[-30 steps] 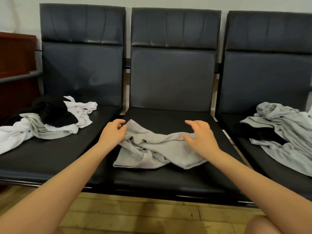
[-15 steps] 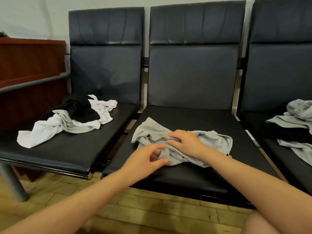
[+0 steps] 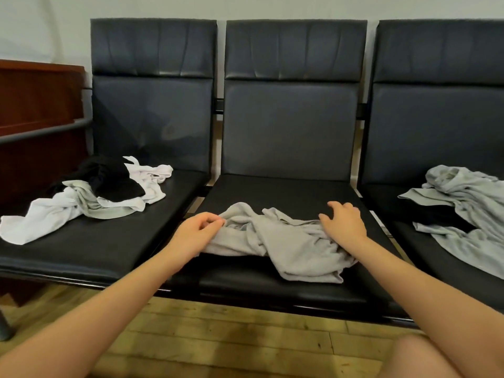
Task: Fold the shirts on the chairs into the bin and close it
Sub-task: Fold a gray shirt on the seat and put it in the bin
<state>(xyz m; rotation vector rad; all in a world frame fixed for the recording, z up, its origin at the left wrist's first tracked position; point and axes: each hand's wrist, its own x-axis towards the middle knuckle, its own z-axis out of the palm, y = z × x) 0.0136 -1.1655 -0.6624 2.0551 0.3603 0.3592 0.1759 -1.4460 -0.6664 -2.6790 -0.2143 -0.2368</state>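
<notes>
A crumpled grey shirt (image 3: 289,241) lies across the front of the middle black chair seat (image 3: 272,192). My left hand (image 3: 197,231) is at the shirt's left edge, with fingers and thumb curled together on the cloth. My right hand (image 3: 345,222) rests on the shirt's right part with its fingers spread and relaxed. A pile of white shirts (image 3: 41,219) with a black shirt (image 3: 109,178) sits on the left chair. Light grey shirts (image 3: 469,203) lie heaped on the right chair. No bin is in view.
Three joined black padded chairs stand against a pale wall. A reddish wooden cabinet (image 3: 38,99) and a grey metal rail (image 3: 41,132) are at the left. Wooden floor (image 3: 231,336) runs under the seats, and my knee shows at the bottom right.
My hands have moved apart: the left went to the shirt's left edge, the right from its middle to its right side. The shirt lies more stretched out sideways.
</notes>
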